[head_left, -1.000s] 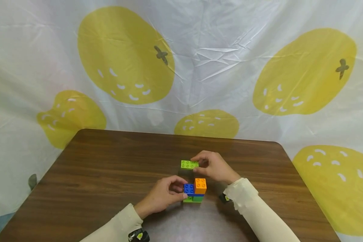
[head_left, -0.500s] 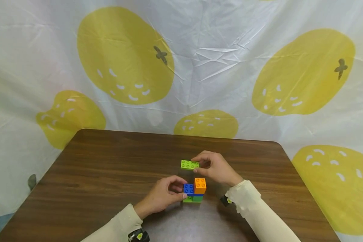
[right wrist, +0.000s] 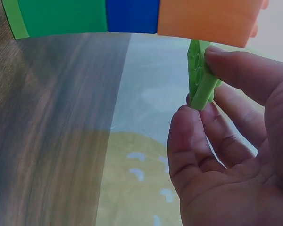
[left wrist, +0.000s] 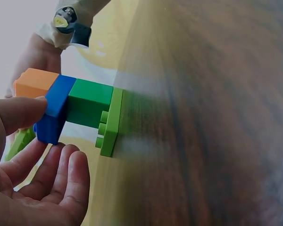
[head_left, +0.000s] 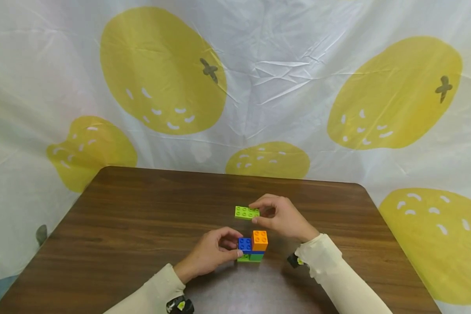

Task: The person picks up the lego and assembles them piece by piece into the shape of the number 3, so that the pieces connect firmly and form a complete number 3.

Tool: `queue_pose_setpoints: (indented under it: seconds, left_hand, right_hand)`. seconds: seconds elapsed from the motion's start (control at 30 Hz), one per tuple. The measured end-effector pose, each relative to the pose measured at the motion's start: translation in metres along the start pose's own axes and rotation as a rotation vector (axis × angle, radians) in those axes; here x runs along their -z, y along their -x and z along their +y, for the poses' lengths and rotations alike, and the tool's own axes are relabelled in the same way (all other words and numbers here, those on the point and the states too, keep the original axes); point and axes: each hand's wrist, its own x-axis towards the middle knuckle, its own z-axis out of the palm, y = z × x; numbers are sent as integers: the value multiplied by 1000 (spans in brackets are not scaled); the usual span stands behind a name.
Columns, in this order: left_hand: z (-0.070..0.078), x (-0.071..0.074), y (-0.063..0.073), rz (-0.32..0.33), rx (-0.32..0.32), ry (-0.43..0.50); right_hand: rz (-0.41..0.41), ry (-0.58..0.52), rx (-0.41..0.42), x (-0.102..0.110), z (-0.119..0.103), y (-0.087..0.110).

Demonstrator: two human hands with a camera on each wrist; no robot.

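Observation:
A small stack of toy building bricks stands on the wooden table. At its bottom is a thin lime-green plate with bare studs on one side, then a green brick, a blue brick and, at the top right, an orange brick. My left hand pinches the left end of the blue brick between thumb and fingers. Just behind the stack and above the tabletop, my right hand pinches the right end of another thin lime-green plate, studs facing up.
A white cloth printed with large yellow fruit hangs behind the far table edge. Dark wrist cameras sit at both pale sleeves. Bare wood stretches to the left and right of the hands.
My right wrist has shifted slightly to the right, while the lime-green plate stays behind the stack in its grip. The left hand and the stack look the same.

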Motion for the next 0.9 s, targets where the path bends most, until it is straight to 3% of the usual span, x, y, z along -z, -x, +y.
queue_pose_setpoints:
  seconds: [0.9]
  left_hand:
    - [3, 1, 0, -7, 10, 0]
  right_hand:
    - [-8, -29, 67, 7, -17, 18]
